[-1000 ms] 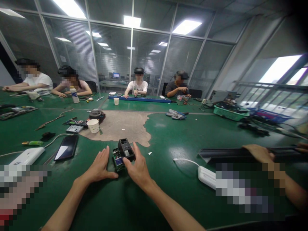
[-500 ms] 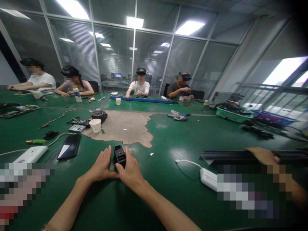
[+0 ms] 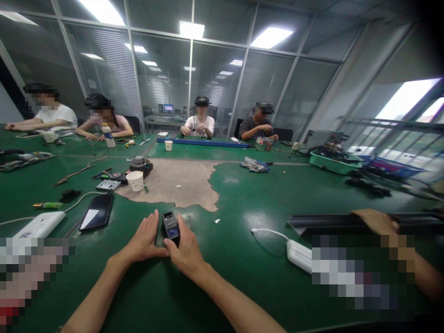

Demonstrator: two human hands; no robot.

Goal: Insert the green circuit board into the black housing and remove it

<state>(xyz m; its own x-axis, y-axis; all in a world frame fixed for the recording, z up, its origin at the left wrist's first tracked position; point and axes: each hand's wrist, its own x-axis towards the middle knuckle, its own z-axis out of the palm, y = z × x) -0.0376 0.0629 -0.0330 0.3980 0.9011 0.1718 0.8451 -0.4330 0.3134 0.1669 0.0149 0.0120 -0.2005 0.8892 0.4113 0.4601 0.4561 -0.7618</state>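
Observation:
A small black box-shaped device [image 3: 170, 225] with openings and a bluish patch on its upper face stands on the green table [image 3: 239, 277], just in front of the brown torn sheet [image 3: 180, 182]. My right hand [image 3: 187, 245] grips it from the right, thumb at its near side and fingers along its right side. On the left, my left hand [image 3: 147, 236] is spread and holds nothing; its thumb tip reaches close to the right thumb, and a gap separates its fingers from the device.
Phone [image 3: 97, 212], white power bank [image 3: 40, 225] and paper cup [image 3: 135, 181] lie left. Right are a white adapter [image 3: 299, 255], long black bar [image 3: 322, 224] under another person's hand [image 3: 376, 222], and green basket [image 3: 335, 163]. Several people sit opposite behind a blue bar [image 3: 204, 142].
The device's upper face now shows a bluish patch instead of a dark opening. My hands keep nearly the same pose. The person opposite has lifted both hands off the blue bar.

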